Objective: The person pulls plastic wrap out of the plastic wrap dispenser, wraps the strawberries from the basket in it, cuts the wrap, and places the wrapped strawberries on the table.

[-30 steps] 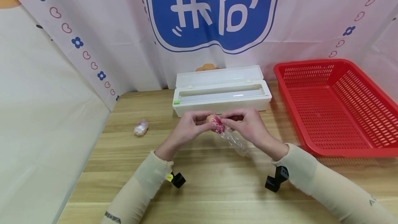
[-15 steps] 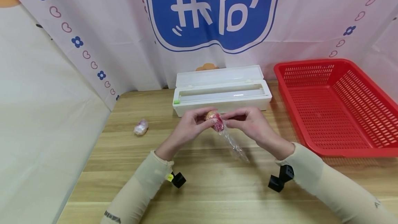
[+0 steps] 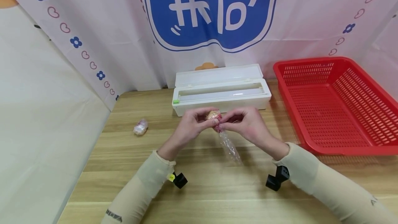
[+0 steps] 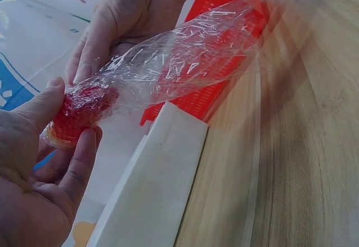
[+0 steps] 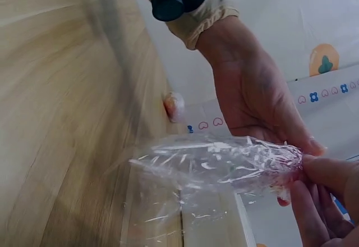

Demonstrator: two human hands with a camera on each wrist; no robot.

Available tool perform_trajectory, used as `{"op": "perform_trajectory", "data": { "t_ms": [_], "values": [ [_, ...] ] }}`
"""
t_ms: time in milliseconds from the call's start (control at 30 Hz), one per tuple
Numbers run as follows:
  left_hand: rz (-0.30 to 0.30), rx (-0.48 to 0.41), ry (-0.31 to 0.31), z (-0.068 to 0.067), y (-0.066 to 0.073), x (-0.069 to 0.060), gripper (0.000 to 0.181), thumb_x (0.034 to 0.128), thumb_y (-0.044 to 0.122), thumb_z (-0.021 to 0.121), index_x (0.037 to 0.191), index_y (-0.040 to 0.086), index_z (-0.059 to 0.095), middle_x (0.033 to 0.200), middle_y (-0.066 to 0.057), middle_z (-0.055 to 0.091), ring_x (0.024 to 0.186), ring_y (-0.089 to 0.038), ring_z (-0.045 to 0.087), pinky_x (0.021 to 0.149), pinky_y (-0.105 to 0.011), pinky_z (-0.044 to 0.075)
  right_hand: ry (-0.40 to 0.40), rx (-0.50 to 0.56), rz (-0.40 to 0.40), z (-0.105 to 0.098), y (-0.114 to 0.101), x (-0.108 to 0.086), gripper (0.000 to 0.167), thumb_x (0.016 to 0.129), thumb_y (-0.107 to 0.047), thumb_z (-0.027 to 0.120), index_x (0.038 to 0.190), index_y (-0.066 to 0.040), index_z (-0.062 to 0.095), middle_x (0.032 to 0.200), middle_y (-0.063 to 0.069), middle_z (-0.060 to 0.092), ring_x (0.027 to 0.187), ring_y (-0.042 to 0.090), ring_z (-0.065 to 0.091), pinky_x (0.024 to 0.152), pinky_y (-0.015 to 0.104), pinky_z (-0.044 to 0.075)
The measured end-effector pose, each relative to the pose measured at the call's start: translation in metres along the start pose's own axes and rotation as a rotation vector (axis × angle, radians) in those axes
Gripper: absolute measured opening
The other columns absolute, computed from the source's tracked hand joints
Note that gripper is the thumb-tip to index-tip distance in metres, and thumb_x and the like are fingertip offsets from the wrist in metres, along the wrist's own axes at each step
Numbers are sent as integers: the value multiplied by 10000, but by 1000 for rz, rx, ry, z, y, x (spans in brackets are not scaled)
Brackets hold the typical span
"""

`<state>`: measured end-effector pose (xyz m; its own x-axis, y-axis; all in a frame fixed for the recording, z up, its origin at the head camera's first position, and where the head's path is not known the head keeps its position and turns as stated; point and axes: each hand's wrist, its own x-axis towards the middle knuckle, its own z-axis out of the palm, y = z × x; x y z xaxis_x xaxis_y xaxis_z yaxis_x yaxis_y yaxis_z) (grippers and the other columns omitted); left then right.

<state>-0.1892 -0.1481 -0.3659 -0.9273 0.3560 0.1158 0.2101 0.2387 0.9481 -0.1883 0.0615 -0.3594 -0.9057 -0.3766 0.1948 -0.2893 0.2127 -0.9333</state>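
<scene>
A small round red-and-yellow thing [image 3: 213, 115], looking like fruit, is wrapped in clear cling film. My left hand [image 3: 190, 126] holds it between thumb and fingers above the table. My right hand [image 3: 248, 123] pinches the film against the thing's right side. A long loose tail of cling film [image 3: 229, 148] hangs toward me, twisted near the wrapped end. In the left wrist view the red thing [image 4: 84, 111] shows under the creased film. From the right wrist, the film [image 5: 219, 163] hides most of it. Another wrapped piece [image 3: 141, 127] lies left on the table.
Behind my hands stands a white cling film dispenser [image 3: 224, 104], its lid [image 3: 217, 74] raised. A red plastic basket [image 3: 348, 152] sits at the right. White printed curtains hang behind and left of the wooden table [image 3: 205, 196].
My right hand drew slightly away to the right, then came back against the wrapped thing. The film tail has swung left and now hangs more steeply. The left hand has barely moved.
</scene>
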Motion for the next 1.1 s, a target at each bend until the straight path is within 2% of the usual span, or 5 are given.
{"op": "perform_trajectory", "data": {
  "t_ms": [133, 367, 600, 933, 1100],
  "values": [
    [15, -2, 9, 1, -2, 0, 335, 914, 122, 697, 1230, 18, 660, 1114, -156, 724, 907, -151, 715, 816, -287, 607, 4, -23, -76, 2, -1, -1, 130, 766, -96, 837, 889, -98, 792, 913, 81, 775, 790, 133, 740, 710, 253, 617],
    [-24, -59, 18, -1, -4, -1, 343, 946, 148, 654, 1269, 35, 633, 1141, -158, 716, 936, -169, 722, 869, -310, 600, -39, -93, -123, -2, -5, -3, 185, 799, -69, 806, 974, -128, 793, 1028, 36, 755, 940, 145, 717, 773, 231, 607],
    [-22, -111, 26, 1, -4, 0, 376, 952, 150, 647, 1301, 19, 605, 1183, -173, 698, 964, -159, 713, 897, -311, 591, 61, -139, -217, 3, -4, -5, 154, 761, -116, 846, 899, -150, 788, 923, -9, 763, 795, 87, 718, 741, 233, 608],
    [-28, -146, 32, 2, -3, 0, 375, 984, 182, 610, 1335, 54, 589, 1219, -180, 681, 991, -175, 717, 901, -321, 591, 147, -341, -483, 8, -1, -5, 152, 751, -73, 841, 894, -114, 810, 951, 16, 750, 916, 154, 697, 823, 170, 562],
    [-28, -187, 6, 3, -2, 0, 410, 1002, 165, 577, 1395, 57, 530, 1242, -209, 662, 989, -172, 717, 922, -330, 584, 192, -387, -554, 7, 1, -5, 140, 743, -75, 849, 872, -105, 802, 920, 26, 777, 890, 165, 731, 843, 182, 565]
  ]
}}
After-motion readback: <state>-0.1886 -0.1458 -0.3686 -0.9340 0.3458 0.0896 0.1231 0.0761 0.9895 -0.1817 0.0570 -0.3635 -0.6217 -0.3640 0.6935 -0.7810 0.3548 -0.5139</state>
